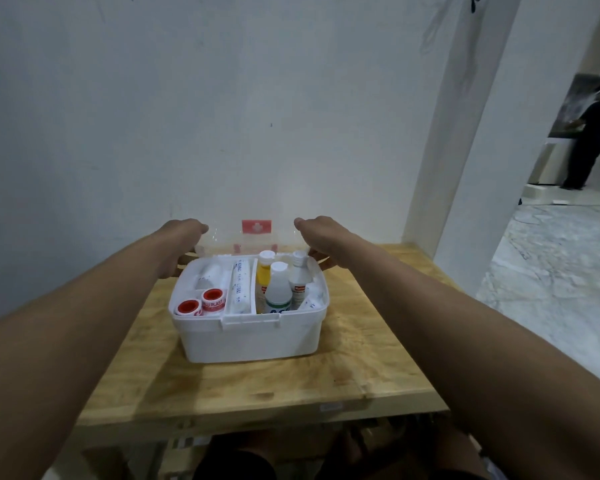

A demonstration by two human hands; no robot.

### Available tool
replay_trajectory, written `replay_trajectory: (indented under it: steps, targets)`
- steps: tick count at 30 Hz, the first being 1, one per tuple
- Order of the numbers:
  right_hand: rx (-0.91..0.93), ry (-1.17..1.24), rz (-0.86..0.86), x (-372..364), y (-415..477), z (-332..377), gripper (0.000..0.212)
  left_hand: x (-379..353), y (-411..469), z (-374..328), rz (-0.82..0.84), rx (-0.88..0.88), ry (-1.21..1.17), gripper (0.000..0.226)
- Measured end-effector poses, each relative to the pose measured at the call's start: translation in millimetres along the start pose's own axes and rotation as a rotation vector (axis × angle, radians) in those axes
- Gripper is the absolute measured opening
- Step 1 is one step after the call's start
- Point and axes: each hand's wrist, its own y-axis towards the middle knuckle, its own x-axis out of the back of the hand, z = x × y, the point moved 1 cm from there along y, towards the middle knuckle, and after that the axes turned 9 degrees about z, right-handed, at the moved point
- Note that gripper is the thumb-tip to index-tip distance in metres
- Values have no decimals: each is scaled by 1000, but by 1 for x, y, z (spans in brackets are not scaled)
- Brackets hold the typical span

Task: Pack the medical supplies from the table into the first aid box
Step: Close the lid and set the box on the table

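Note:
A white first aid box (250, 337) stands in the middle of a wooden table (257, 386). Its clear lid (253, 237) with a red cross label stands upright at the back. My left hand (181, 244) grips the lid's left edge and my right hand (317, 242) grips its right edge. Inside the box are two red tape rolls (201, 303) at the front left, wrapped bandage rolls (240, 285) in the middle and three bottles (278, 285) on the right.
A white wall rises right behind the table. A white pillar (465, 168) stands at the right, and past it a person (589, 140) stands on a marble floor far off. Table legs and my knees show below the front edge.

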Motion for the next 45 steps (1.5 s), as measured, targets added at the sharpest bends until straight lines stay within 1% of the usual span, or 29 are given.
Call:
replay_trajectory:
  steps: [2, 6, 10, 15, 18, 25, 31, 35, 37, 39, 42, 43, 45]
  targets:
    - [2, 34, -14, 0, 0, 4, 41, 1, -1, -5, -7, -30, -60, 38]
    - [19, 59, -27, 1, -2, 13, 65, 5, -4, -13, -39, -97, -122, 46]
    - [33, 83, -37, 2, -8, 20, 79, 8, -15, -17, -53, -125, -153, 54]
    - [73, 139, -89, 8, -20, 19, 86, 12, -36, -15, -71, -158, -181, 58]
    - [92, 158, -84, 12, -31, 17, 90, 13, -49, -15, -65, -184, -180, 60]
    - [176, 223, -9, 7, -67, 1, 82, 10, -81, -3, -52, -230, -167, 74]
    - [233, 257, 11, 6, -88, -20, 62, 5, -100, 19, -63, -254, -137, 80]
    - [226, 240, 4, 3, -100, -31, 52, 5, -108, 37, -79, -236, -135, 99]
    - [235, 227, -12, -1, -105, -35, 45, 2, -113, 45, -83, -251, -128, 95]
    - [248, 204, -15, -7, -110, -39, 42, -6, -113, 50, -87, -286, -93, 85]
    - [278, 166, -14, -18, -115, -41, 47, -15, -120, 60, -126, -349, -7, 67]
    - [292, 137, -22, -22, -117, -40, 50, -17, -121, 63, -128, -358, 28, 68]
    - [327, 25, -40, -27, -118, -39, 58, -20, -124, 66, -126, -361, 109, 81]
